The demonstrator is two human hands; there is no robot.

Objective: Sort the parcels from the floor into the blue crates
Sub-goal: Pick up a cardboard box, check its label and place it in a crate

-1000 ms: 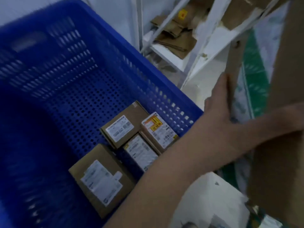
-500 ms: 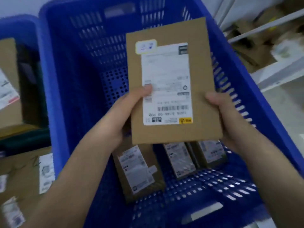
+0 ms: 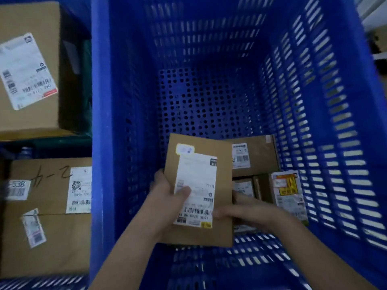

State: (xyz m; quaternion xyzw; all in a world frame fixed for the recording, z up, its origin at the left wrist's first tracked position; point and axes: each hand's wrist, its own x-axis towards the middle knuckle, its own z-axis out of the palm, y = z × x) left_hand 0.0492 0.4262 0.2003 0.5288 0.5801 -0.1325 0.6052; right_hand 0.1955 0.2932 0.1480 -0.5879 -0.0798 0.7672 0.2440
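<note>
A flat brown cardboard parcel [image 3: 222,164] with a white shipping label sits low inside the tall blue crate [image 3: 117,122]. My left hand [image 3: 167,204] grips its left edge, thumb lying on the label. My right hand [image 3: 245,212] holds its right edge, thumb pressing the label's lower corner. Under and beside it on the crate floor lie smaller parcels: a brown box [image 3: 259,153] at the back right, a box with a yellow-and-red sticker [image 3: 289,191] at the right, and a small one [image 3: 244,187] partly hidden between them.
A second blue crate [image 3: 41,281] to the left holds large cardboard boxes: one with a white label [image 3: 31,68] at the top, another marked in handwriting [image 3: 48,206] below it. A white shelf frame [image 3: 377,21] shows at the far right.
Both hands have lowered the flat parcel from above the crate's rim down to just over the small parcels on its floor. A second ago only one hand held it, beside the crate.
</note>
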